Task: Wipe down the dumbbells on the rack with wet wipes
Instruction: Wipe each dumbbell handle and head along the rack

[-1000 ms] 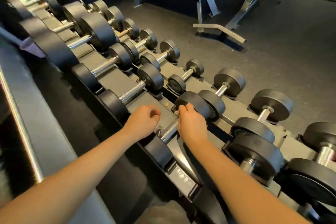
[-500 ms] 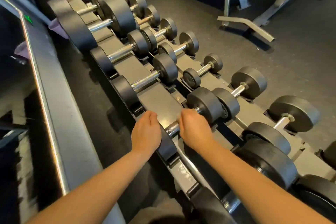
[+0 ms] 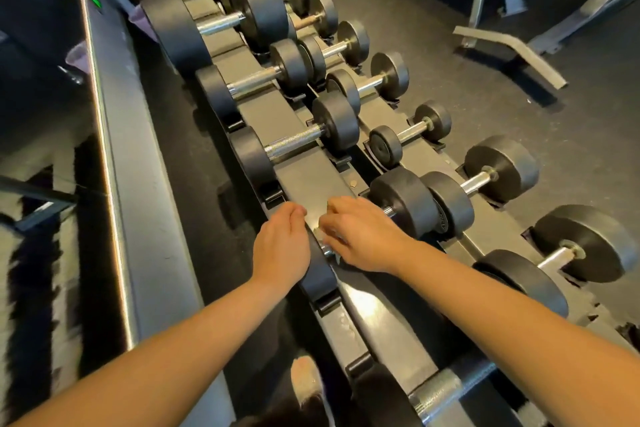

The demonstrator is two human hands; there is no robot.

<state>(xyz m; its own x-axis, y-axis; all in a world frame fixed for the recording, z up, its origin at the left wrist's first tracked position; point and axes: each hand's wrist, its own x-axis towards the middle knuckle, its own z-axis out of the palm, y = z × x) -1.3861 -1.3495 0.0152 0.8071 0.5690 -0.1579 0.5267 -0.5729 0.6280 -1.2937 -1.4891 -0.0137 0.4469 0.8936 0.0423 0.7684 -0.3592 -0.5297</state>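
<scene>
The head view looks down along a two-tier rack [image 3: 311,180] of black dumbbells with both bare forearms reaching in. The right hand [image 3: 363,236] lies over the chrome handle of the nearest upper-tier dumbbell [image 3: 403,201], its fingers [image 3: 341,210] curled down round the bar and hiding nearly all of it. Only a short gleam of chrome shows just beyond the knuckles, and another at the heel of the hand. A pale patch [image 3: 323,231] sits at the fingertips, blurred. Whether it is a wipe or shine off the metal cannot be told. The left hand [image 3: 282,246] is just beside the right, its fingers [image 3: 294,213] bent inward with the thumb tucked against them, set against the outer face of that dumbbell's near head. The palm is turned away, so whether it grips anything cannot be told. Just past both sets of fingertips lies a bare flat panel of the rack, then a second dumbbell [image 3: 294,146] with a knurled handle. Off beyond the right fingers a small dumbbell [image 3: 408,135] sits on the lower tier. Below the wrists another dumbbell handle [image 3: 440,388] is cut off by the frame edge. Left of the left hand runs a grey ledge [image 3: 145,218] under a mirror, its reflection smeared.
</scene>
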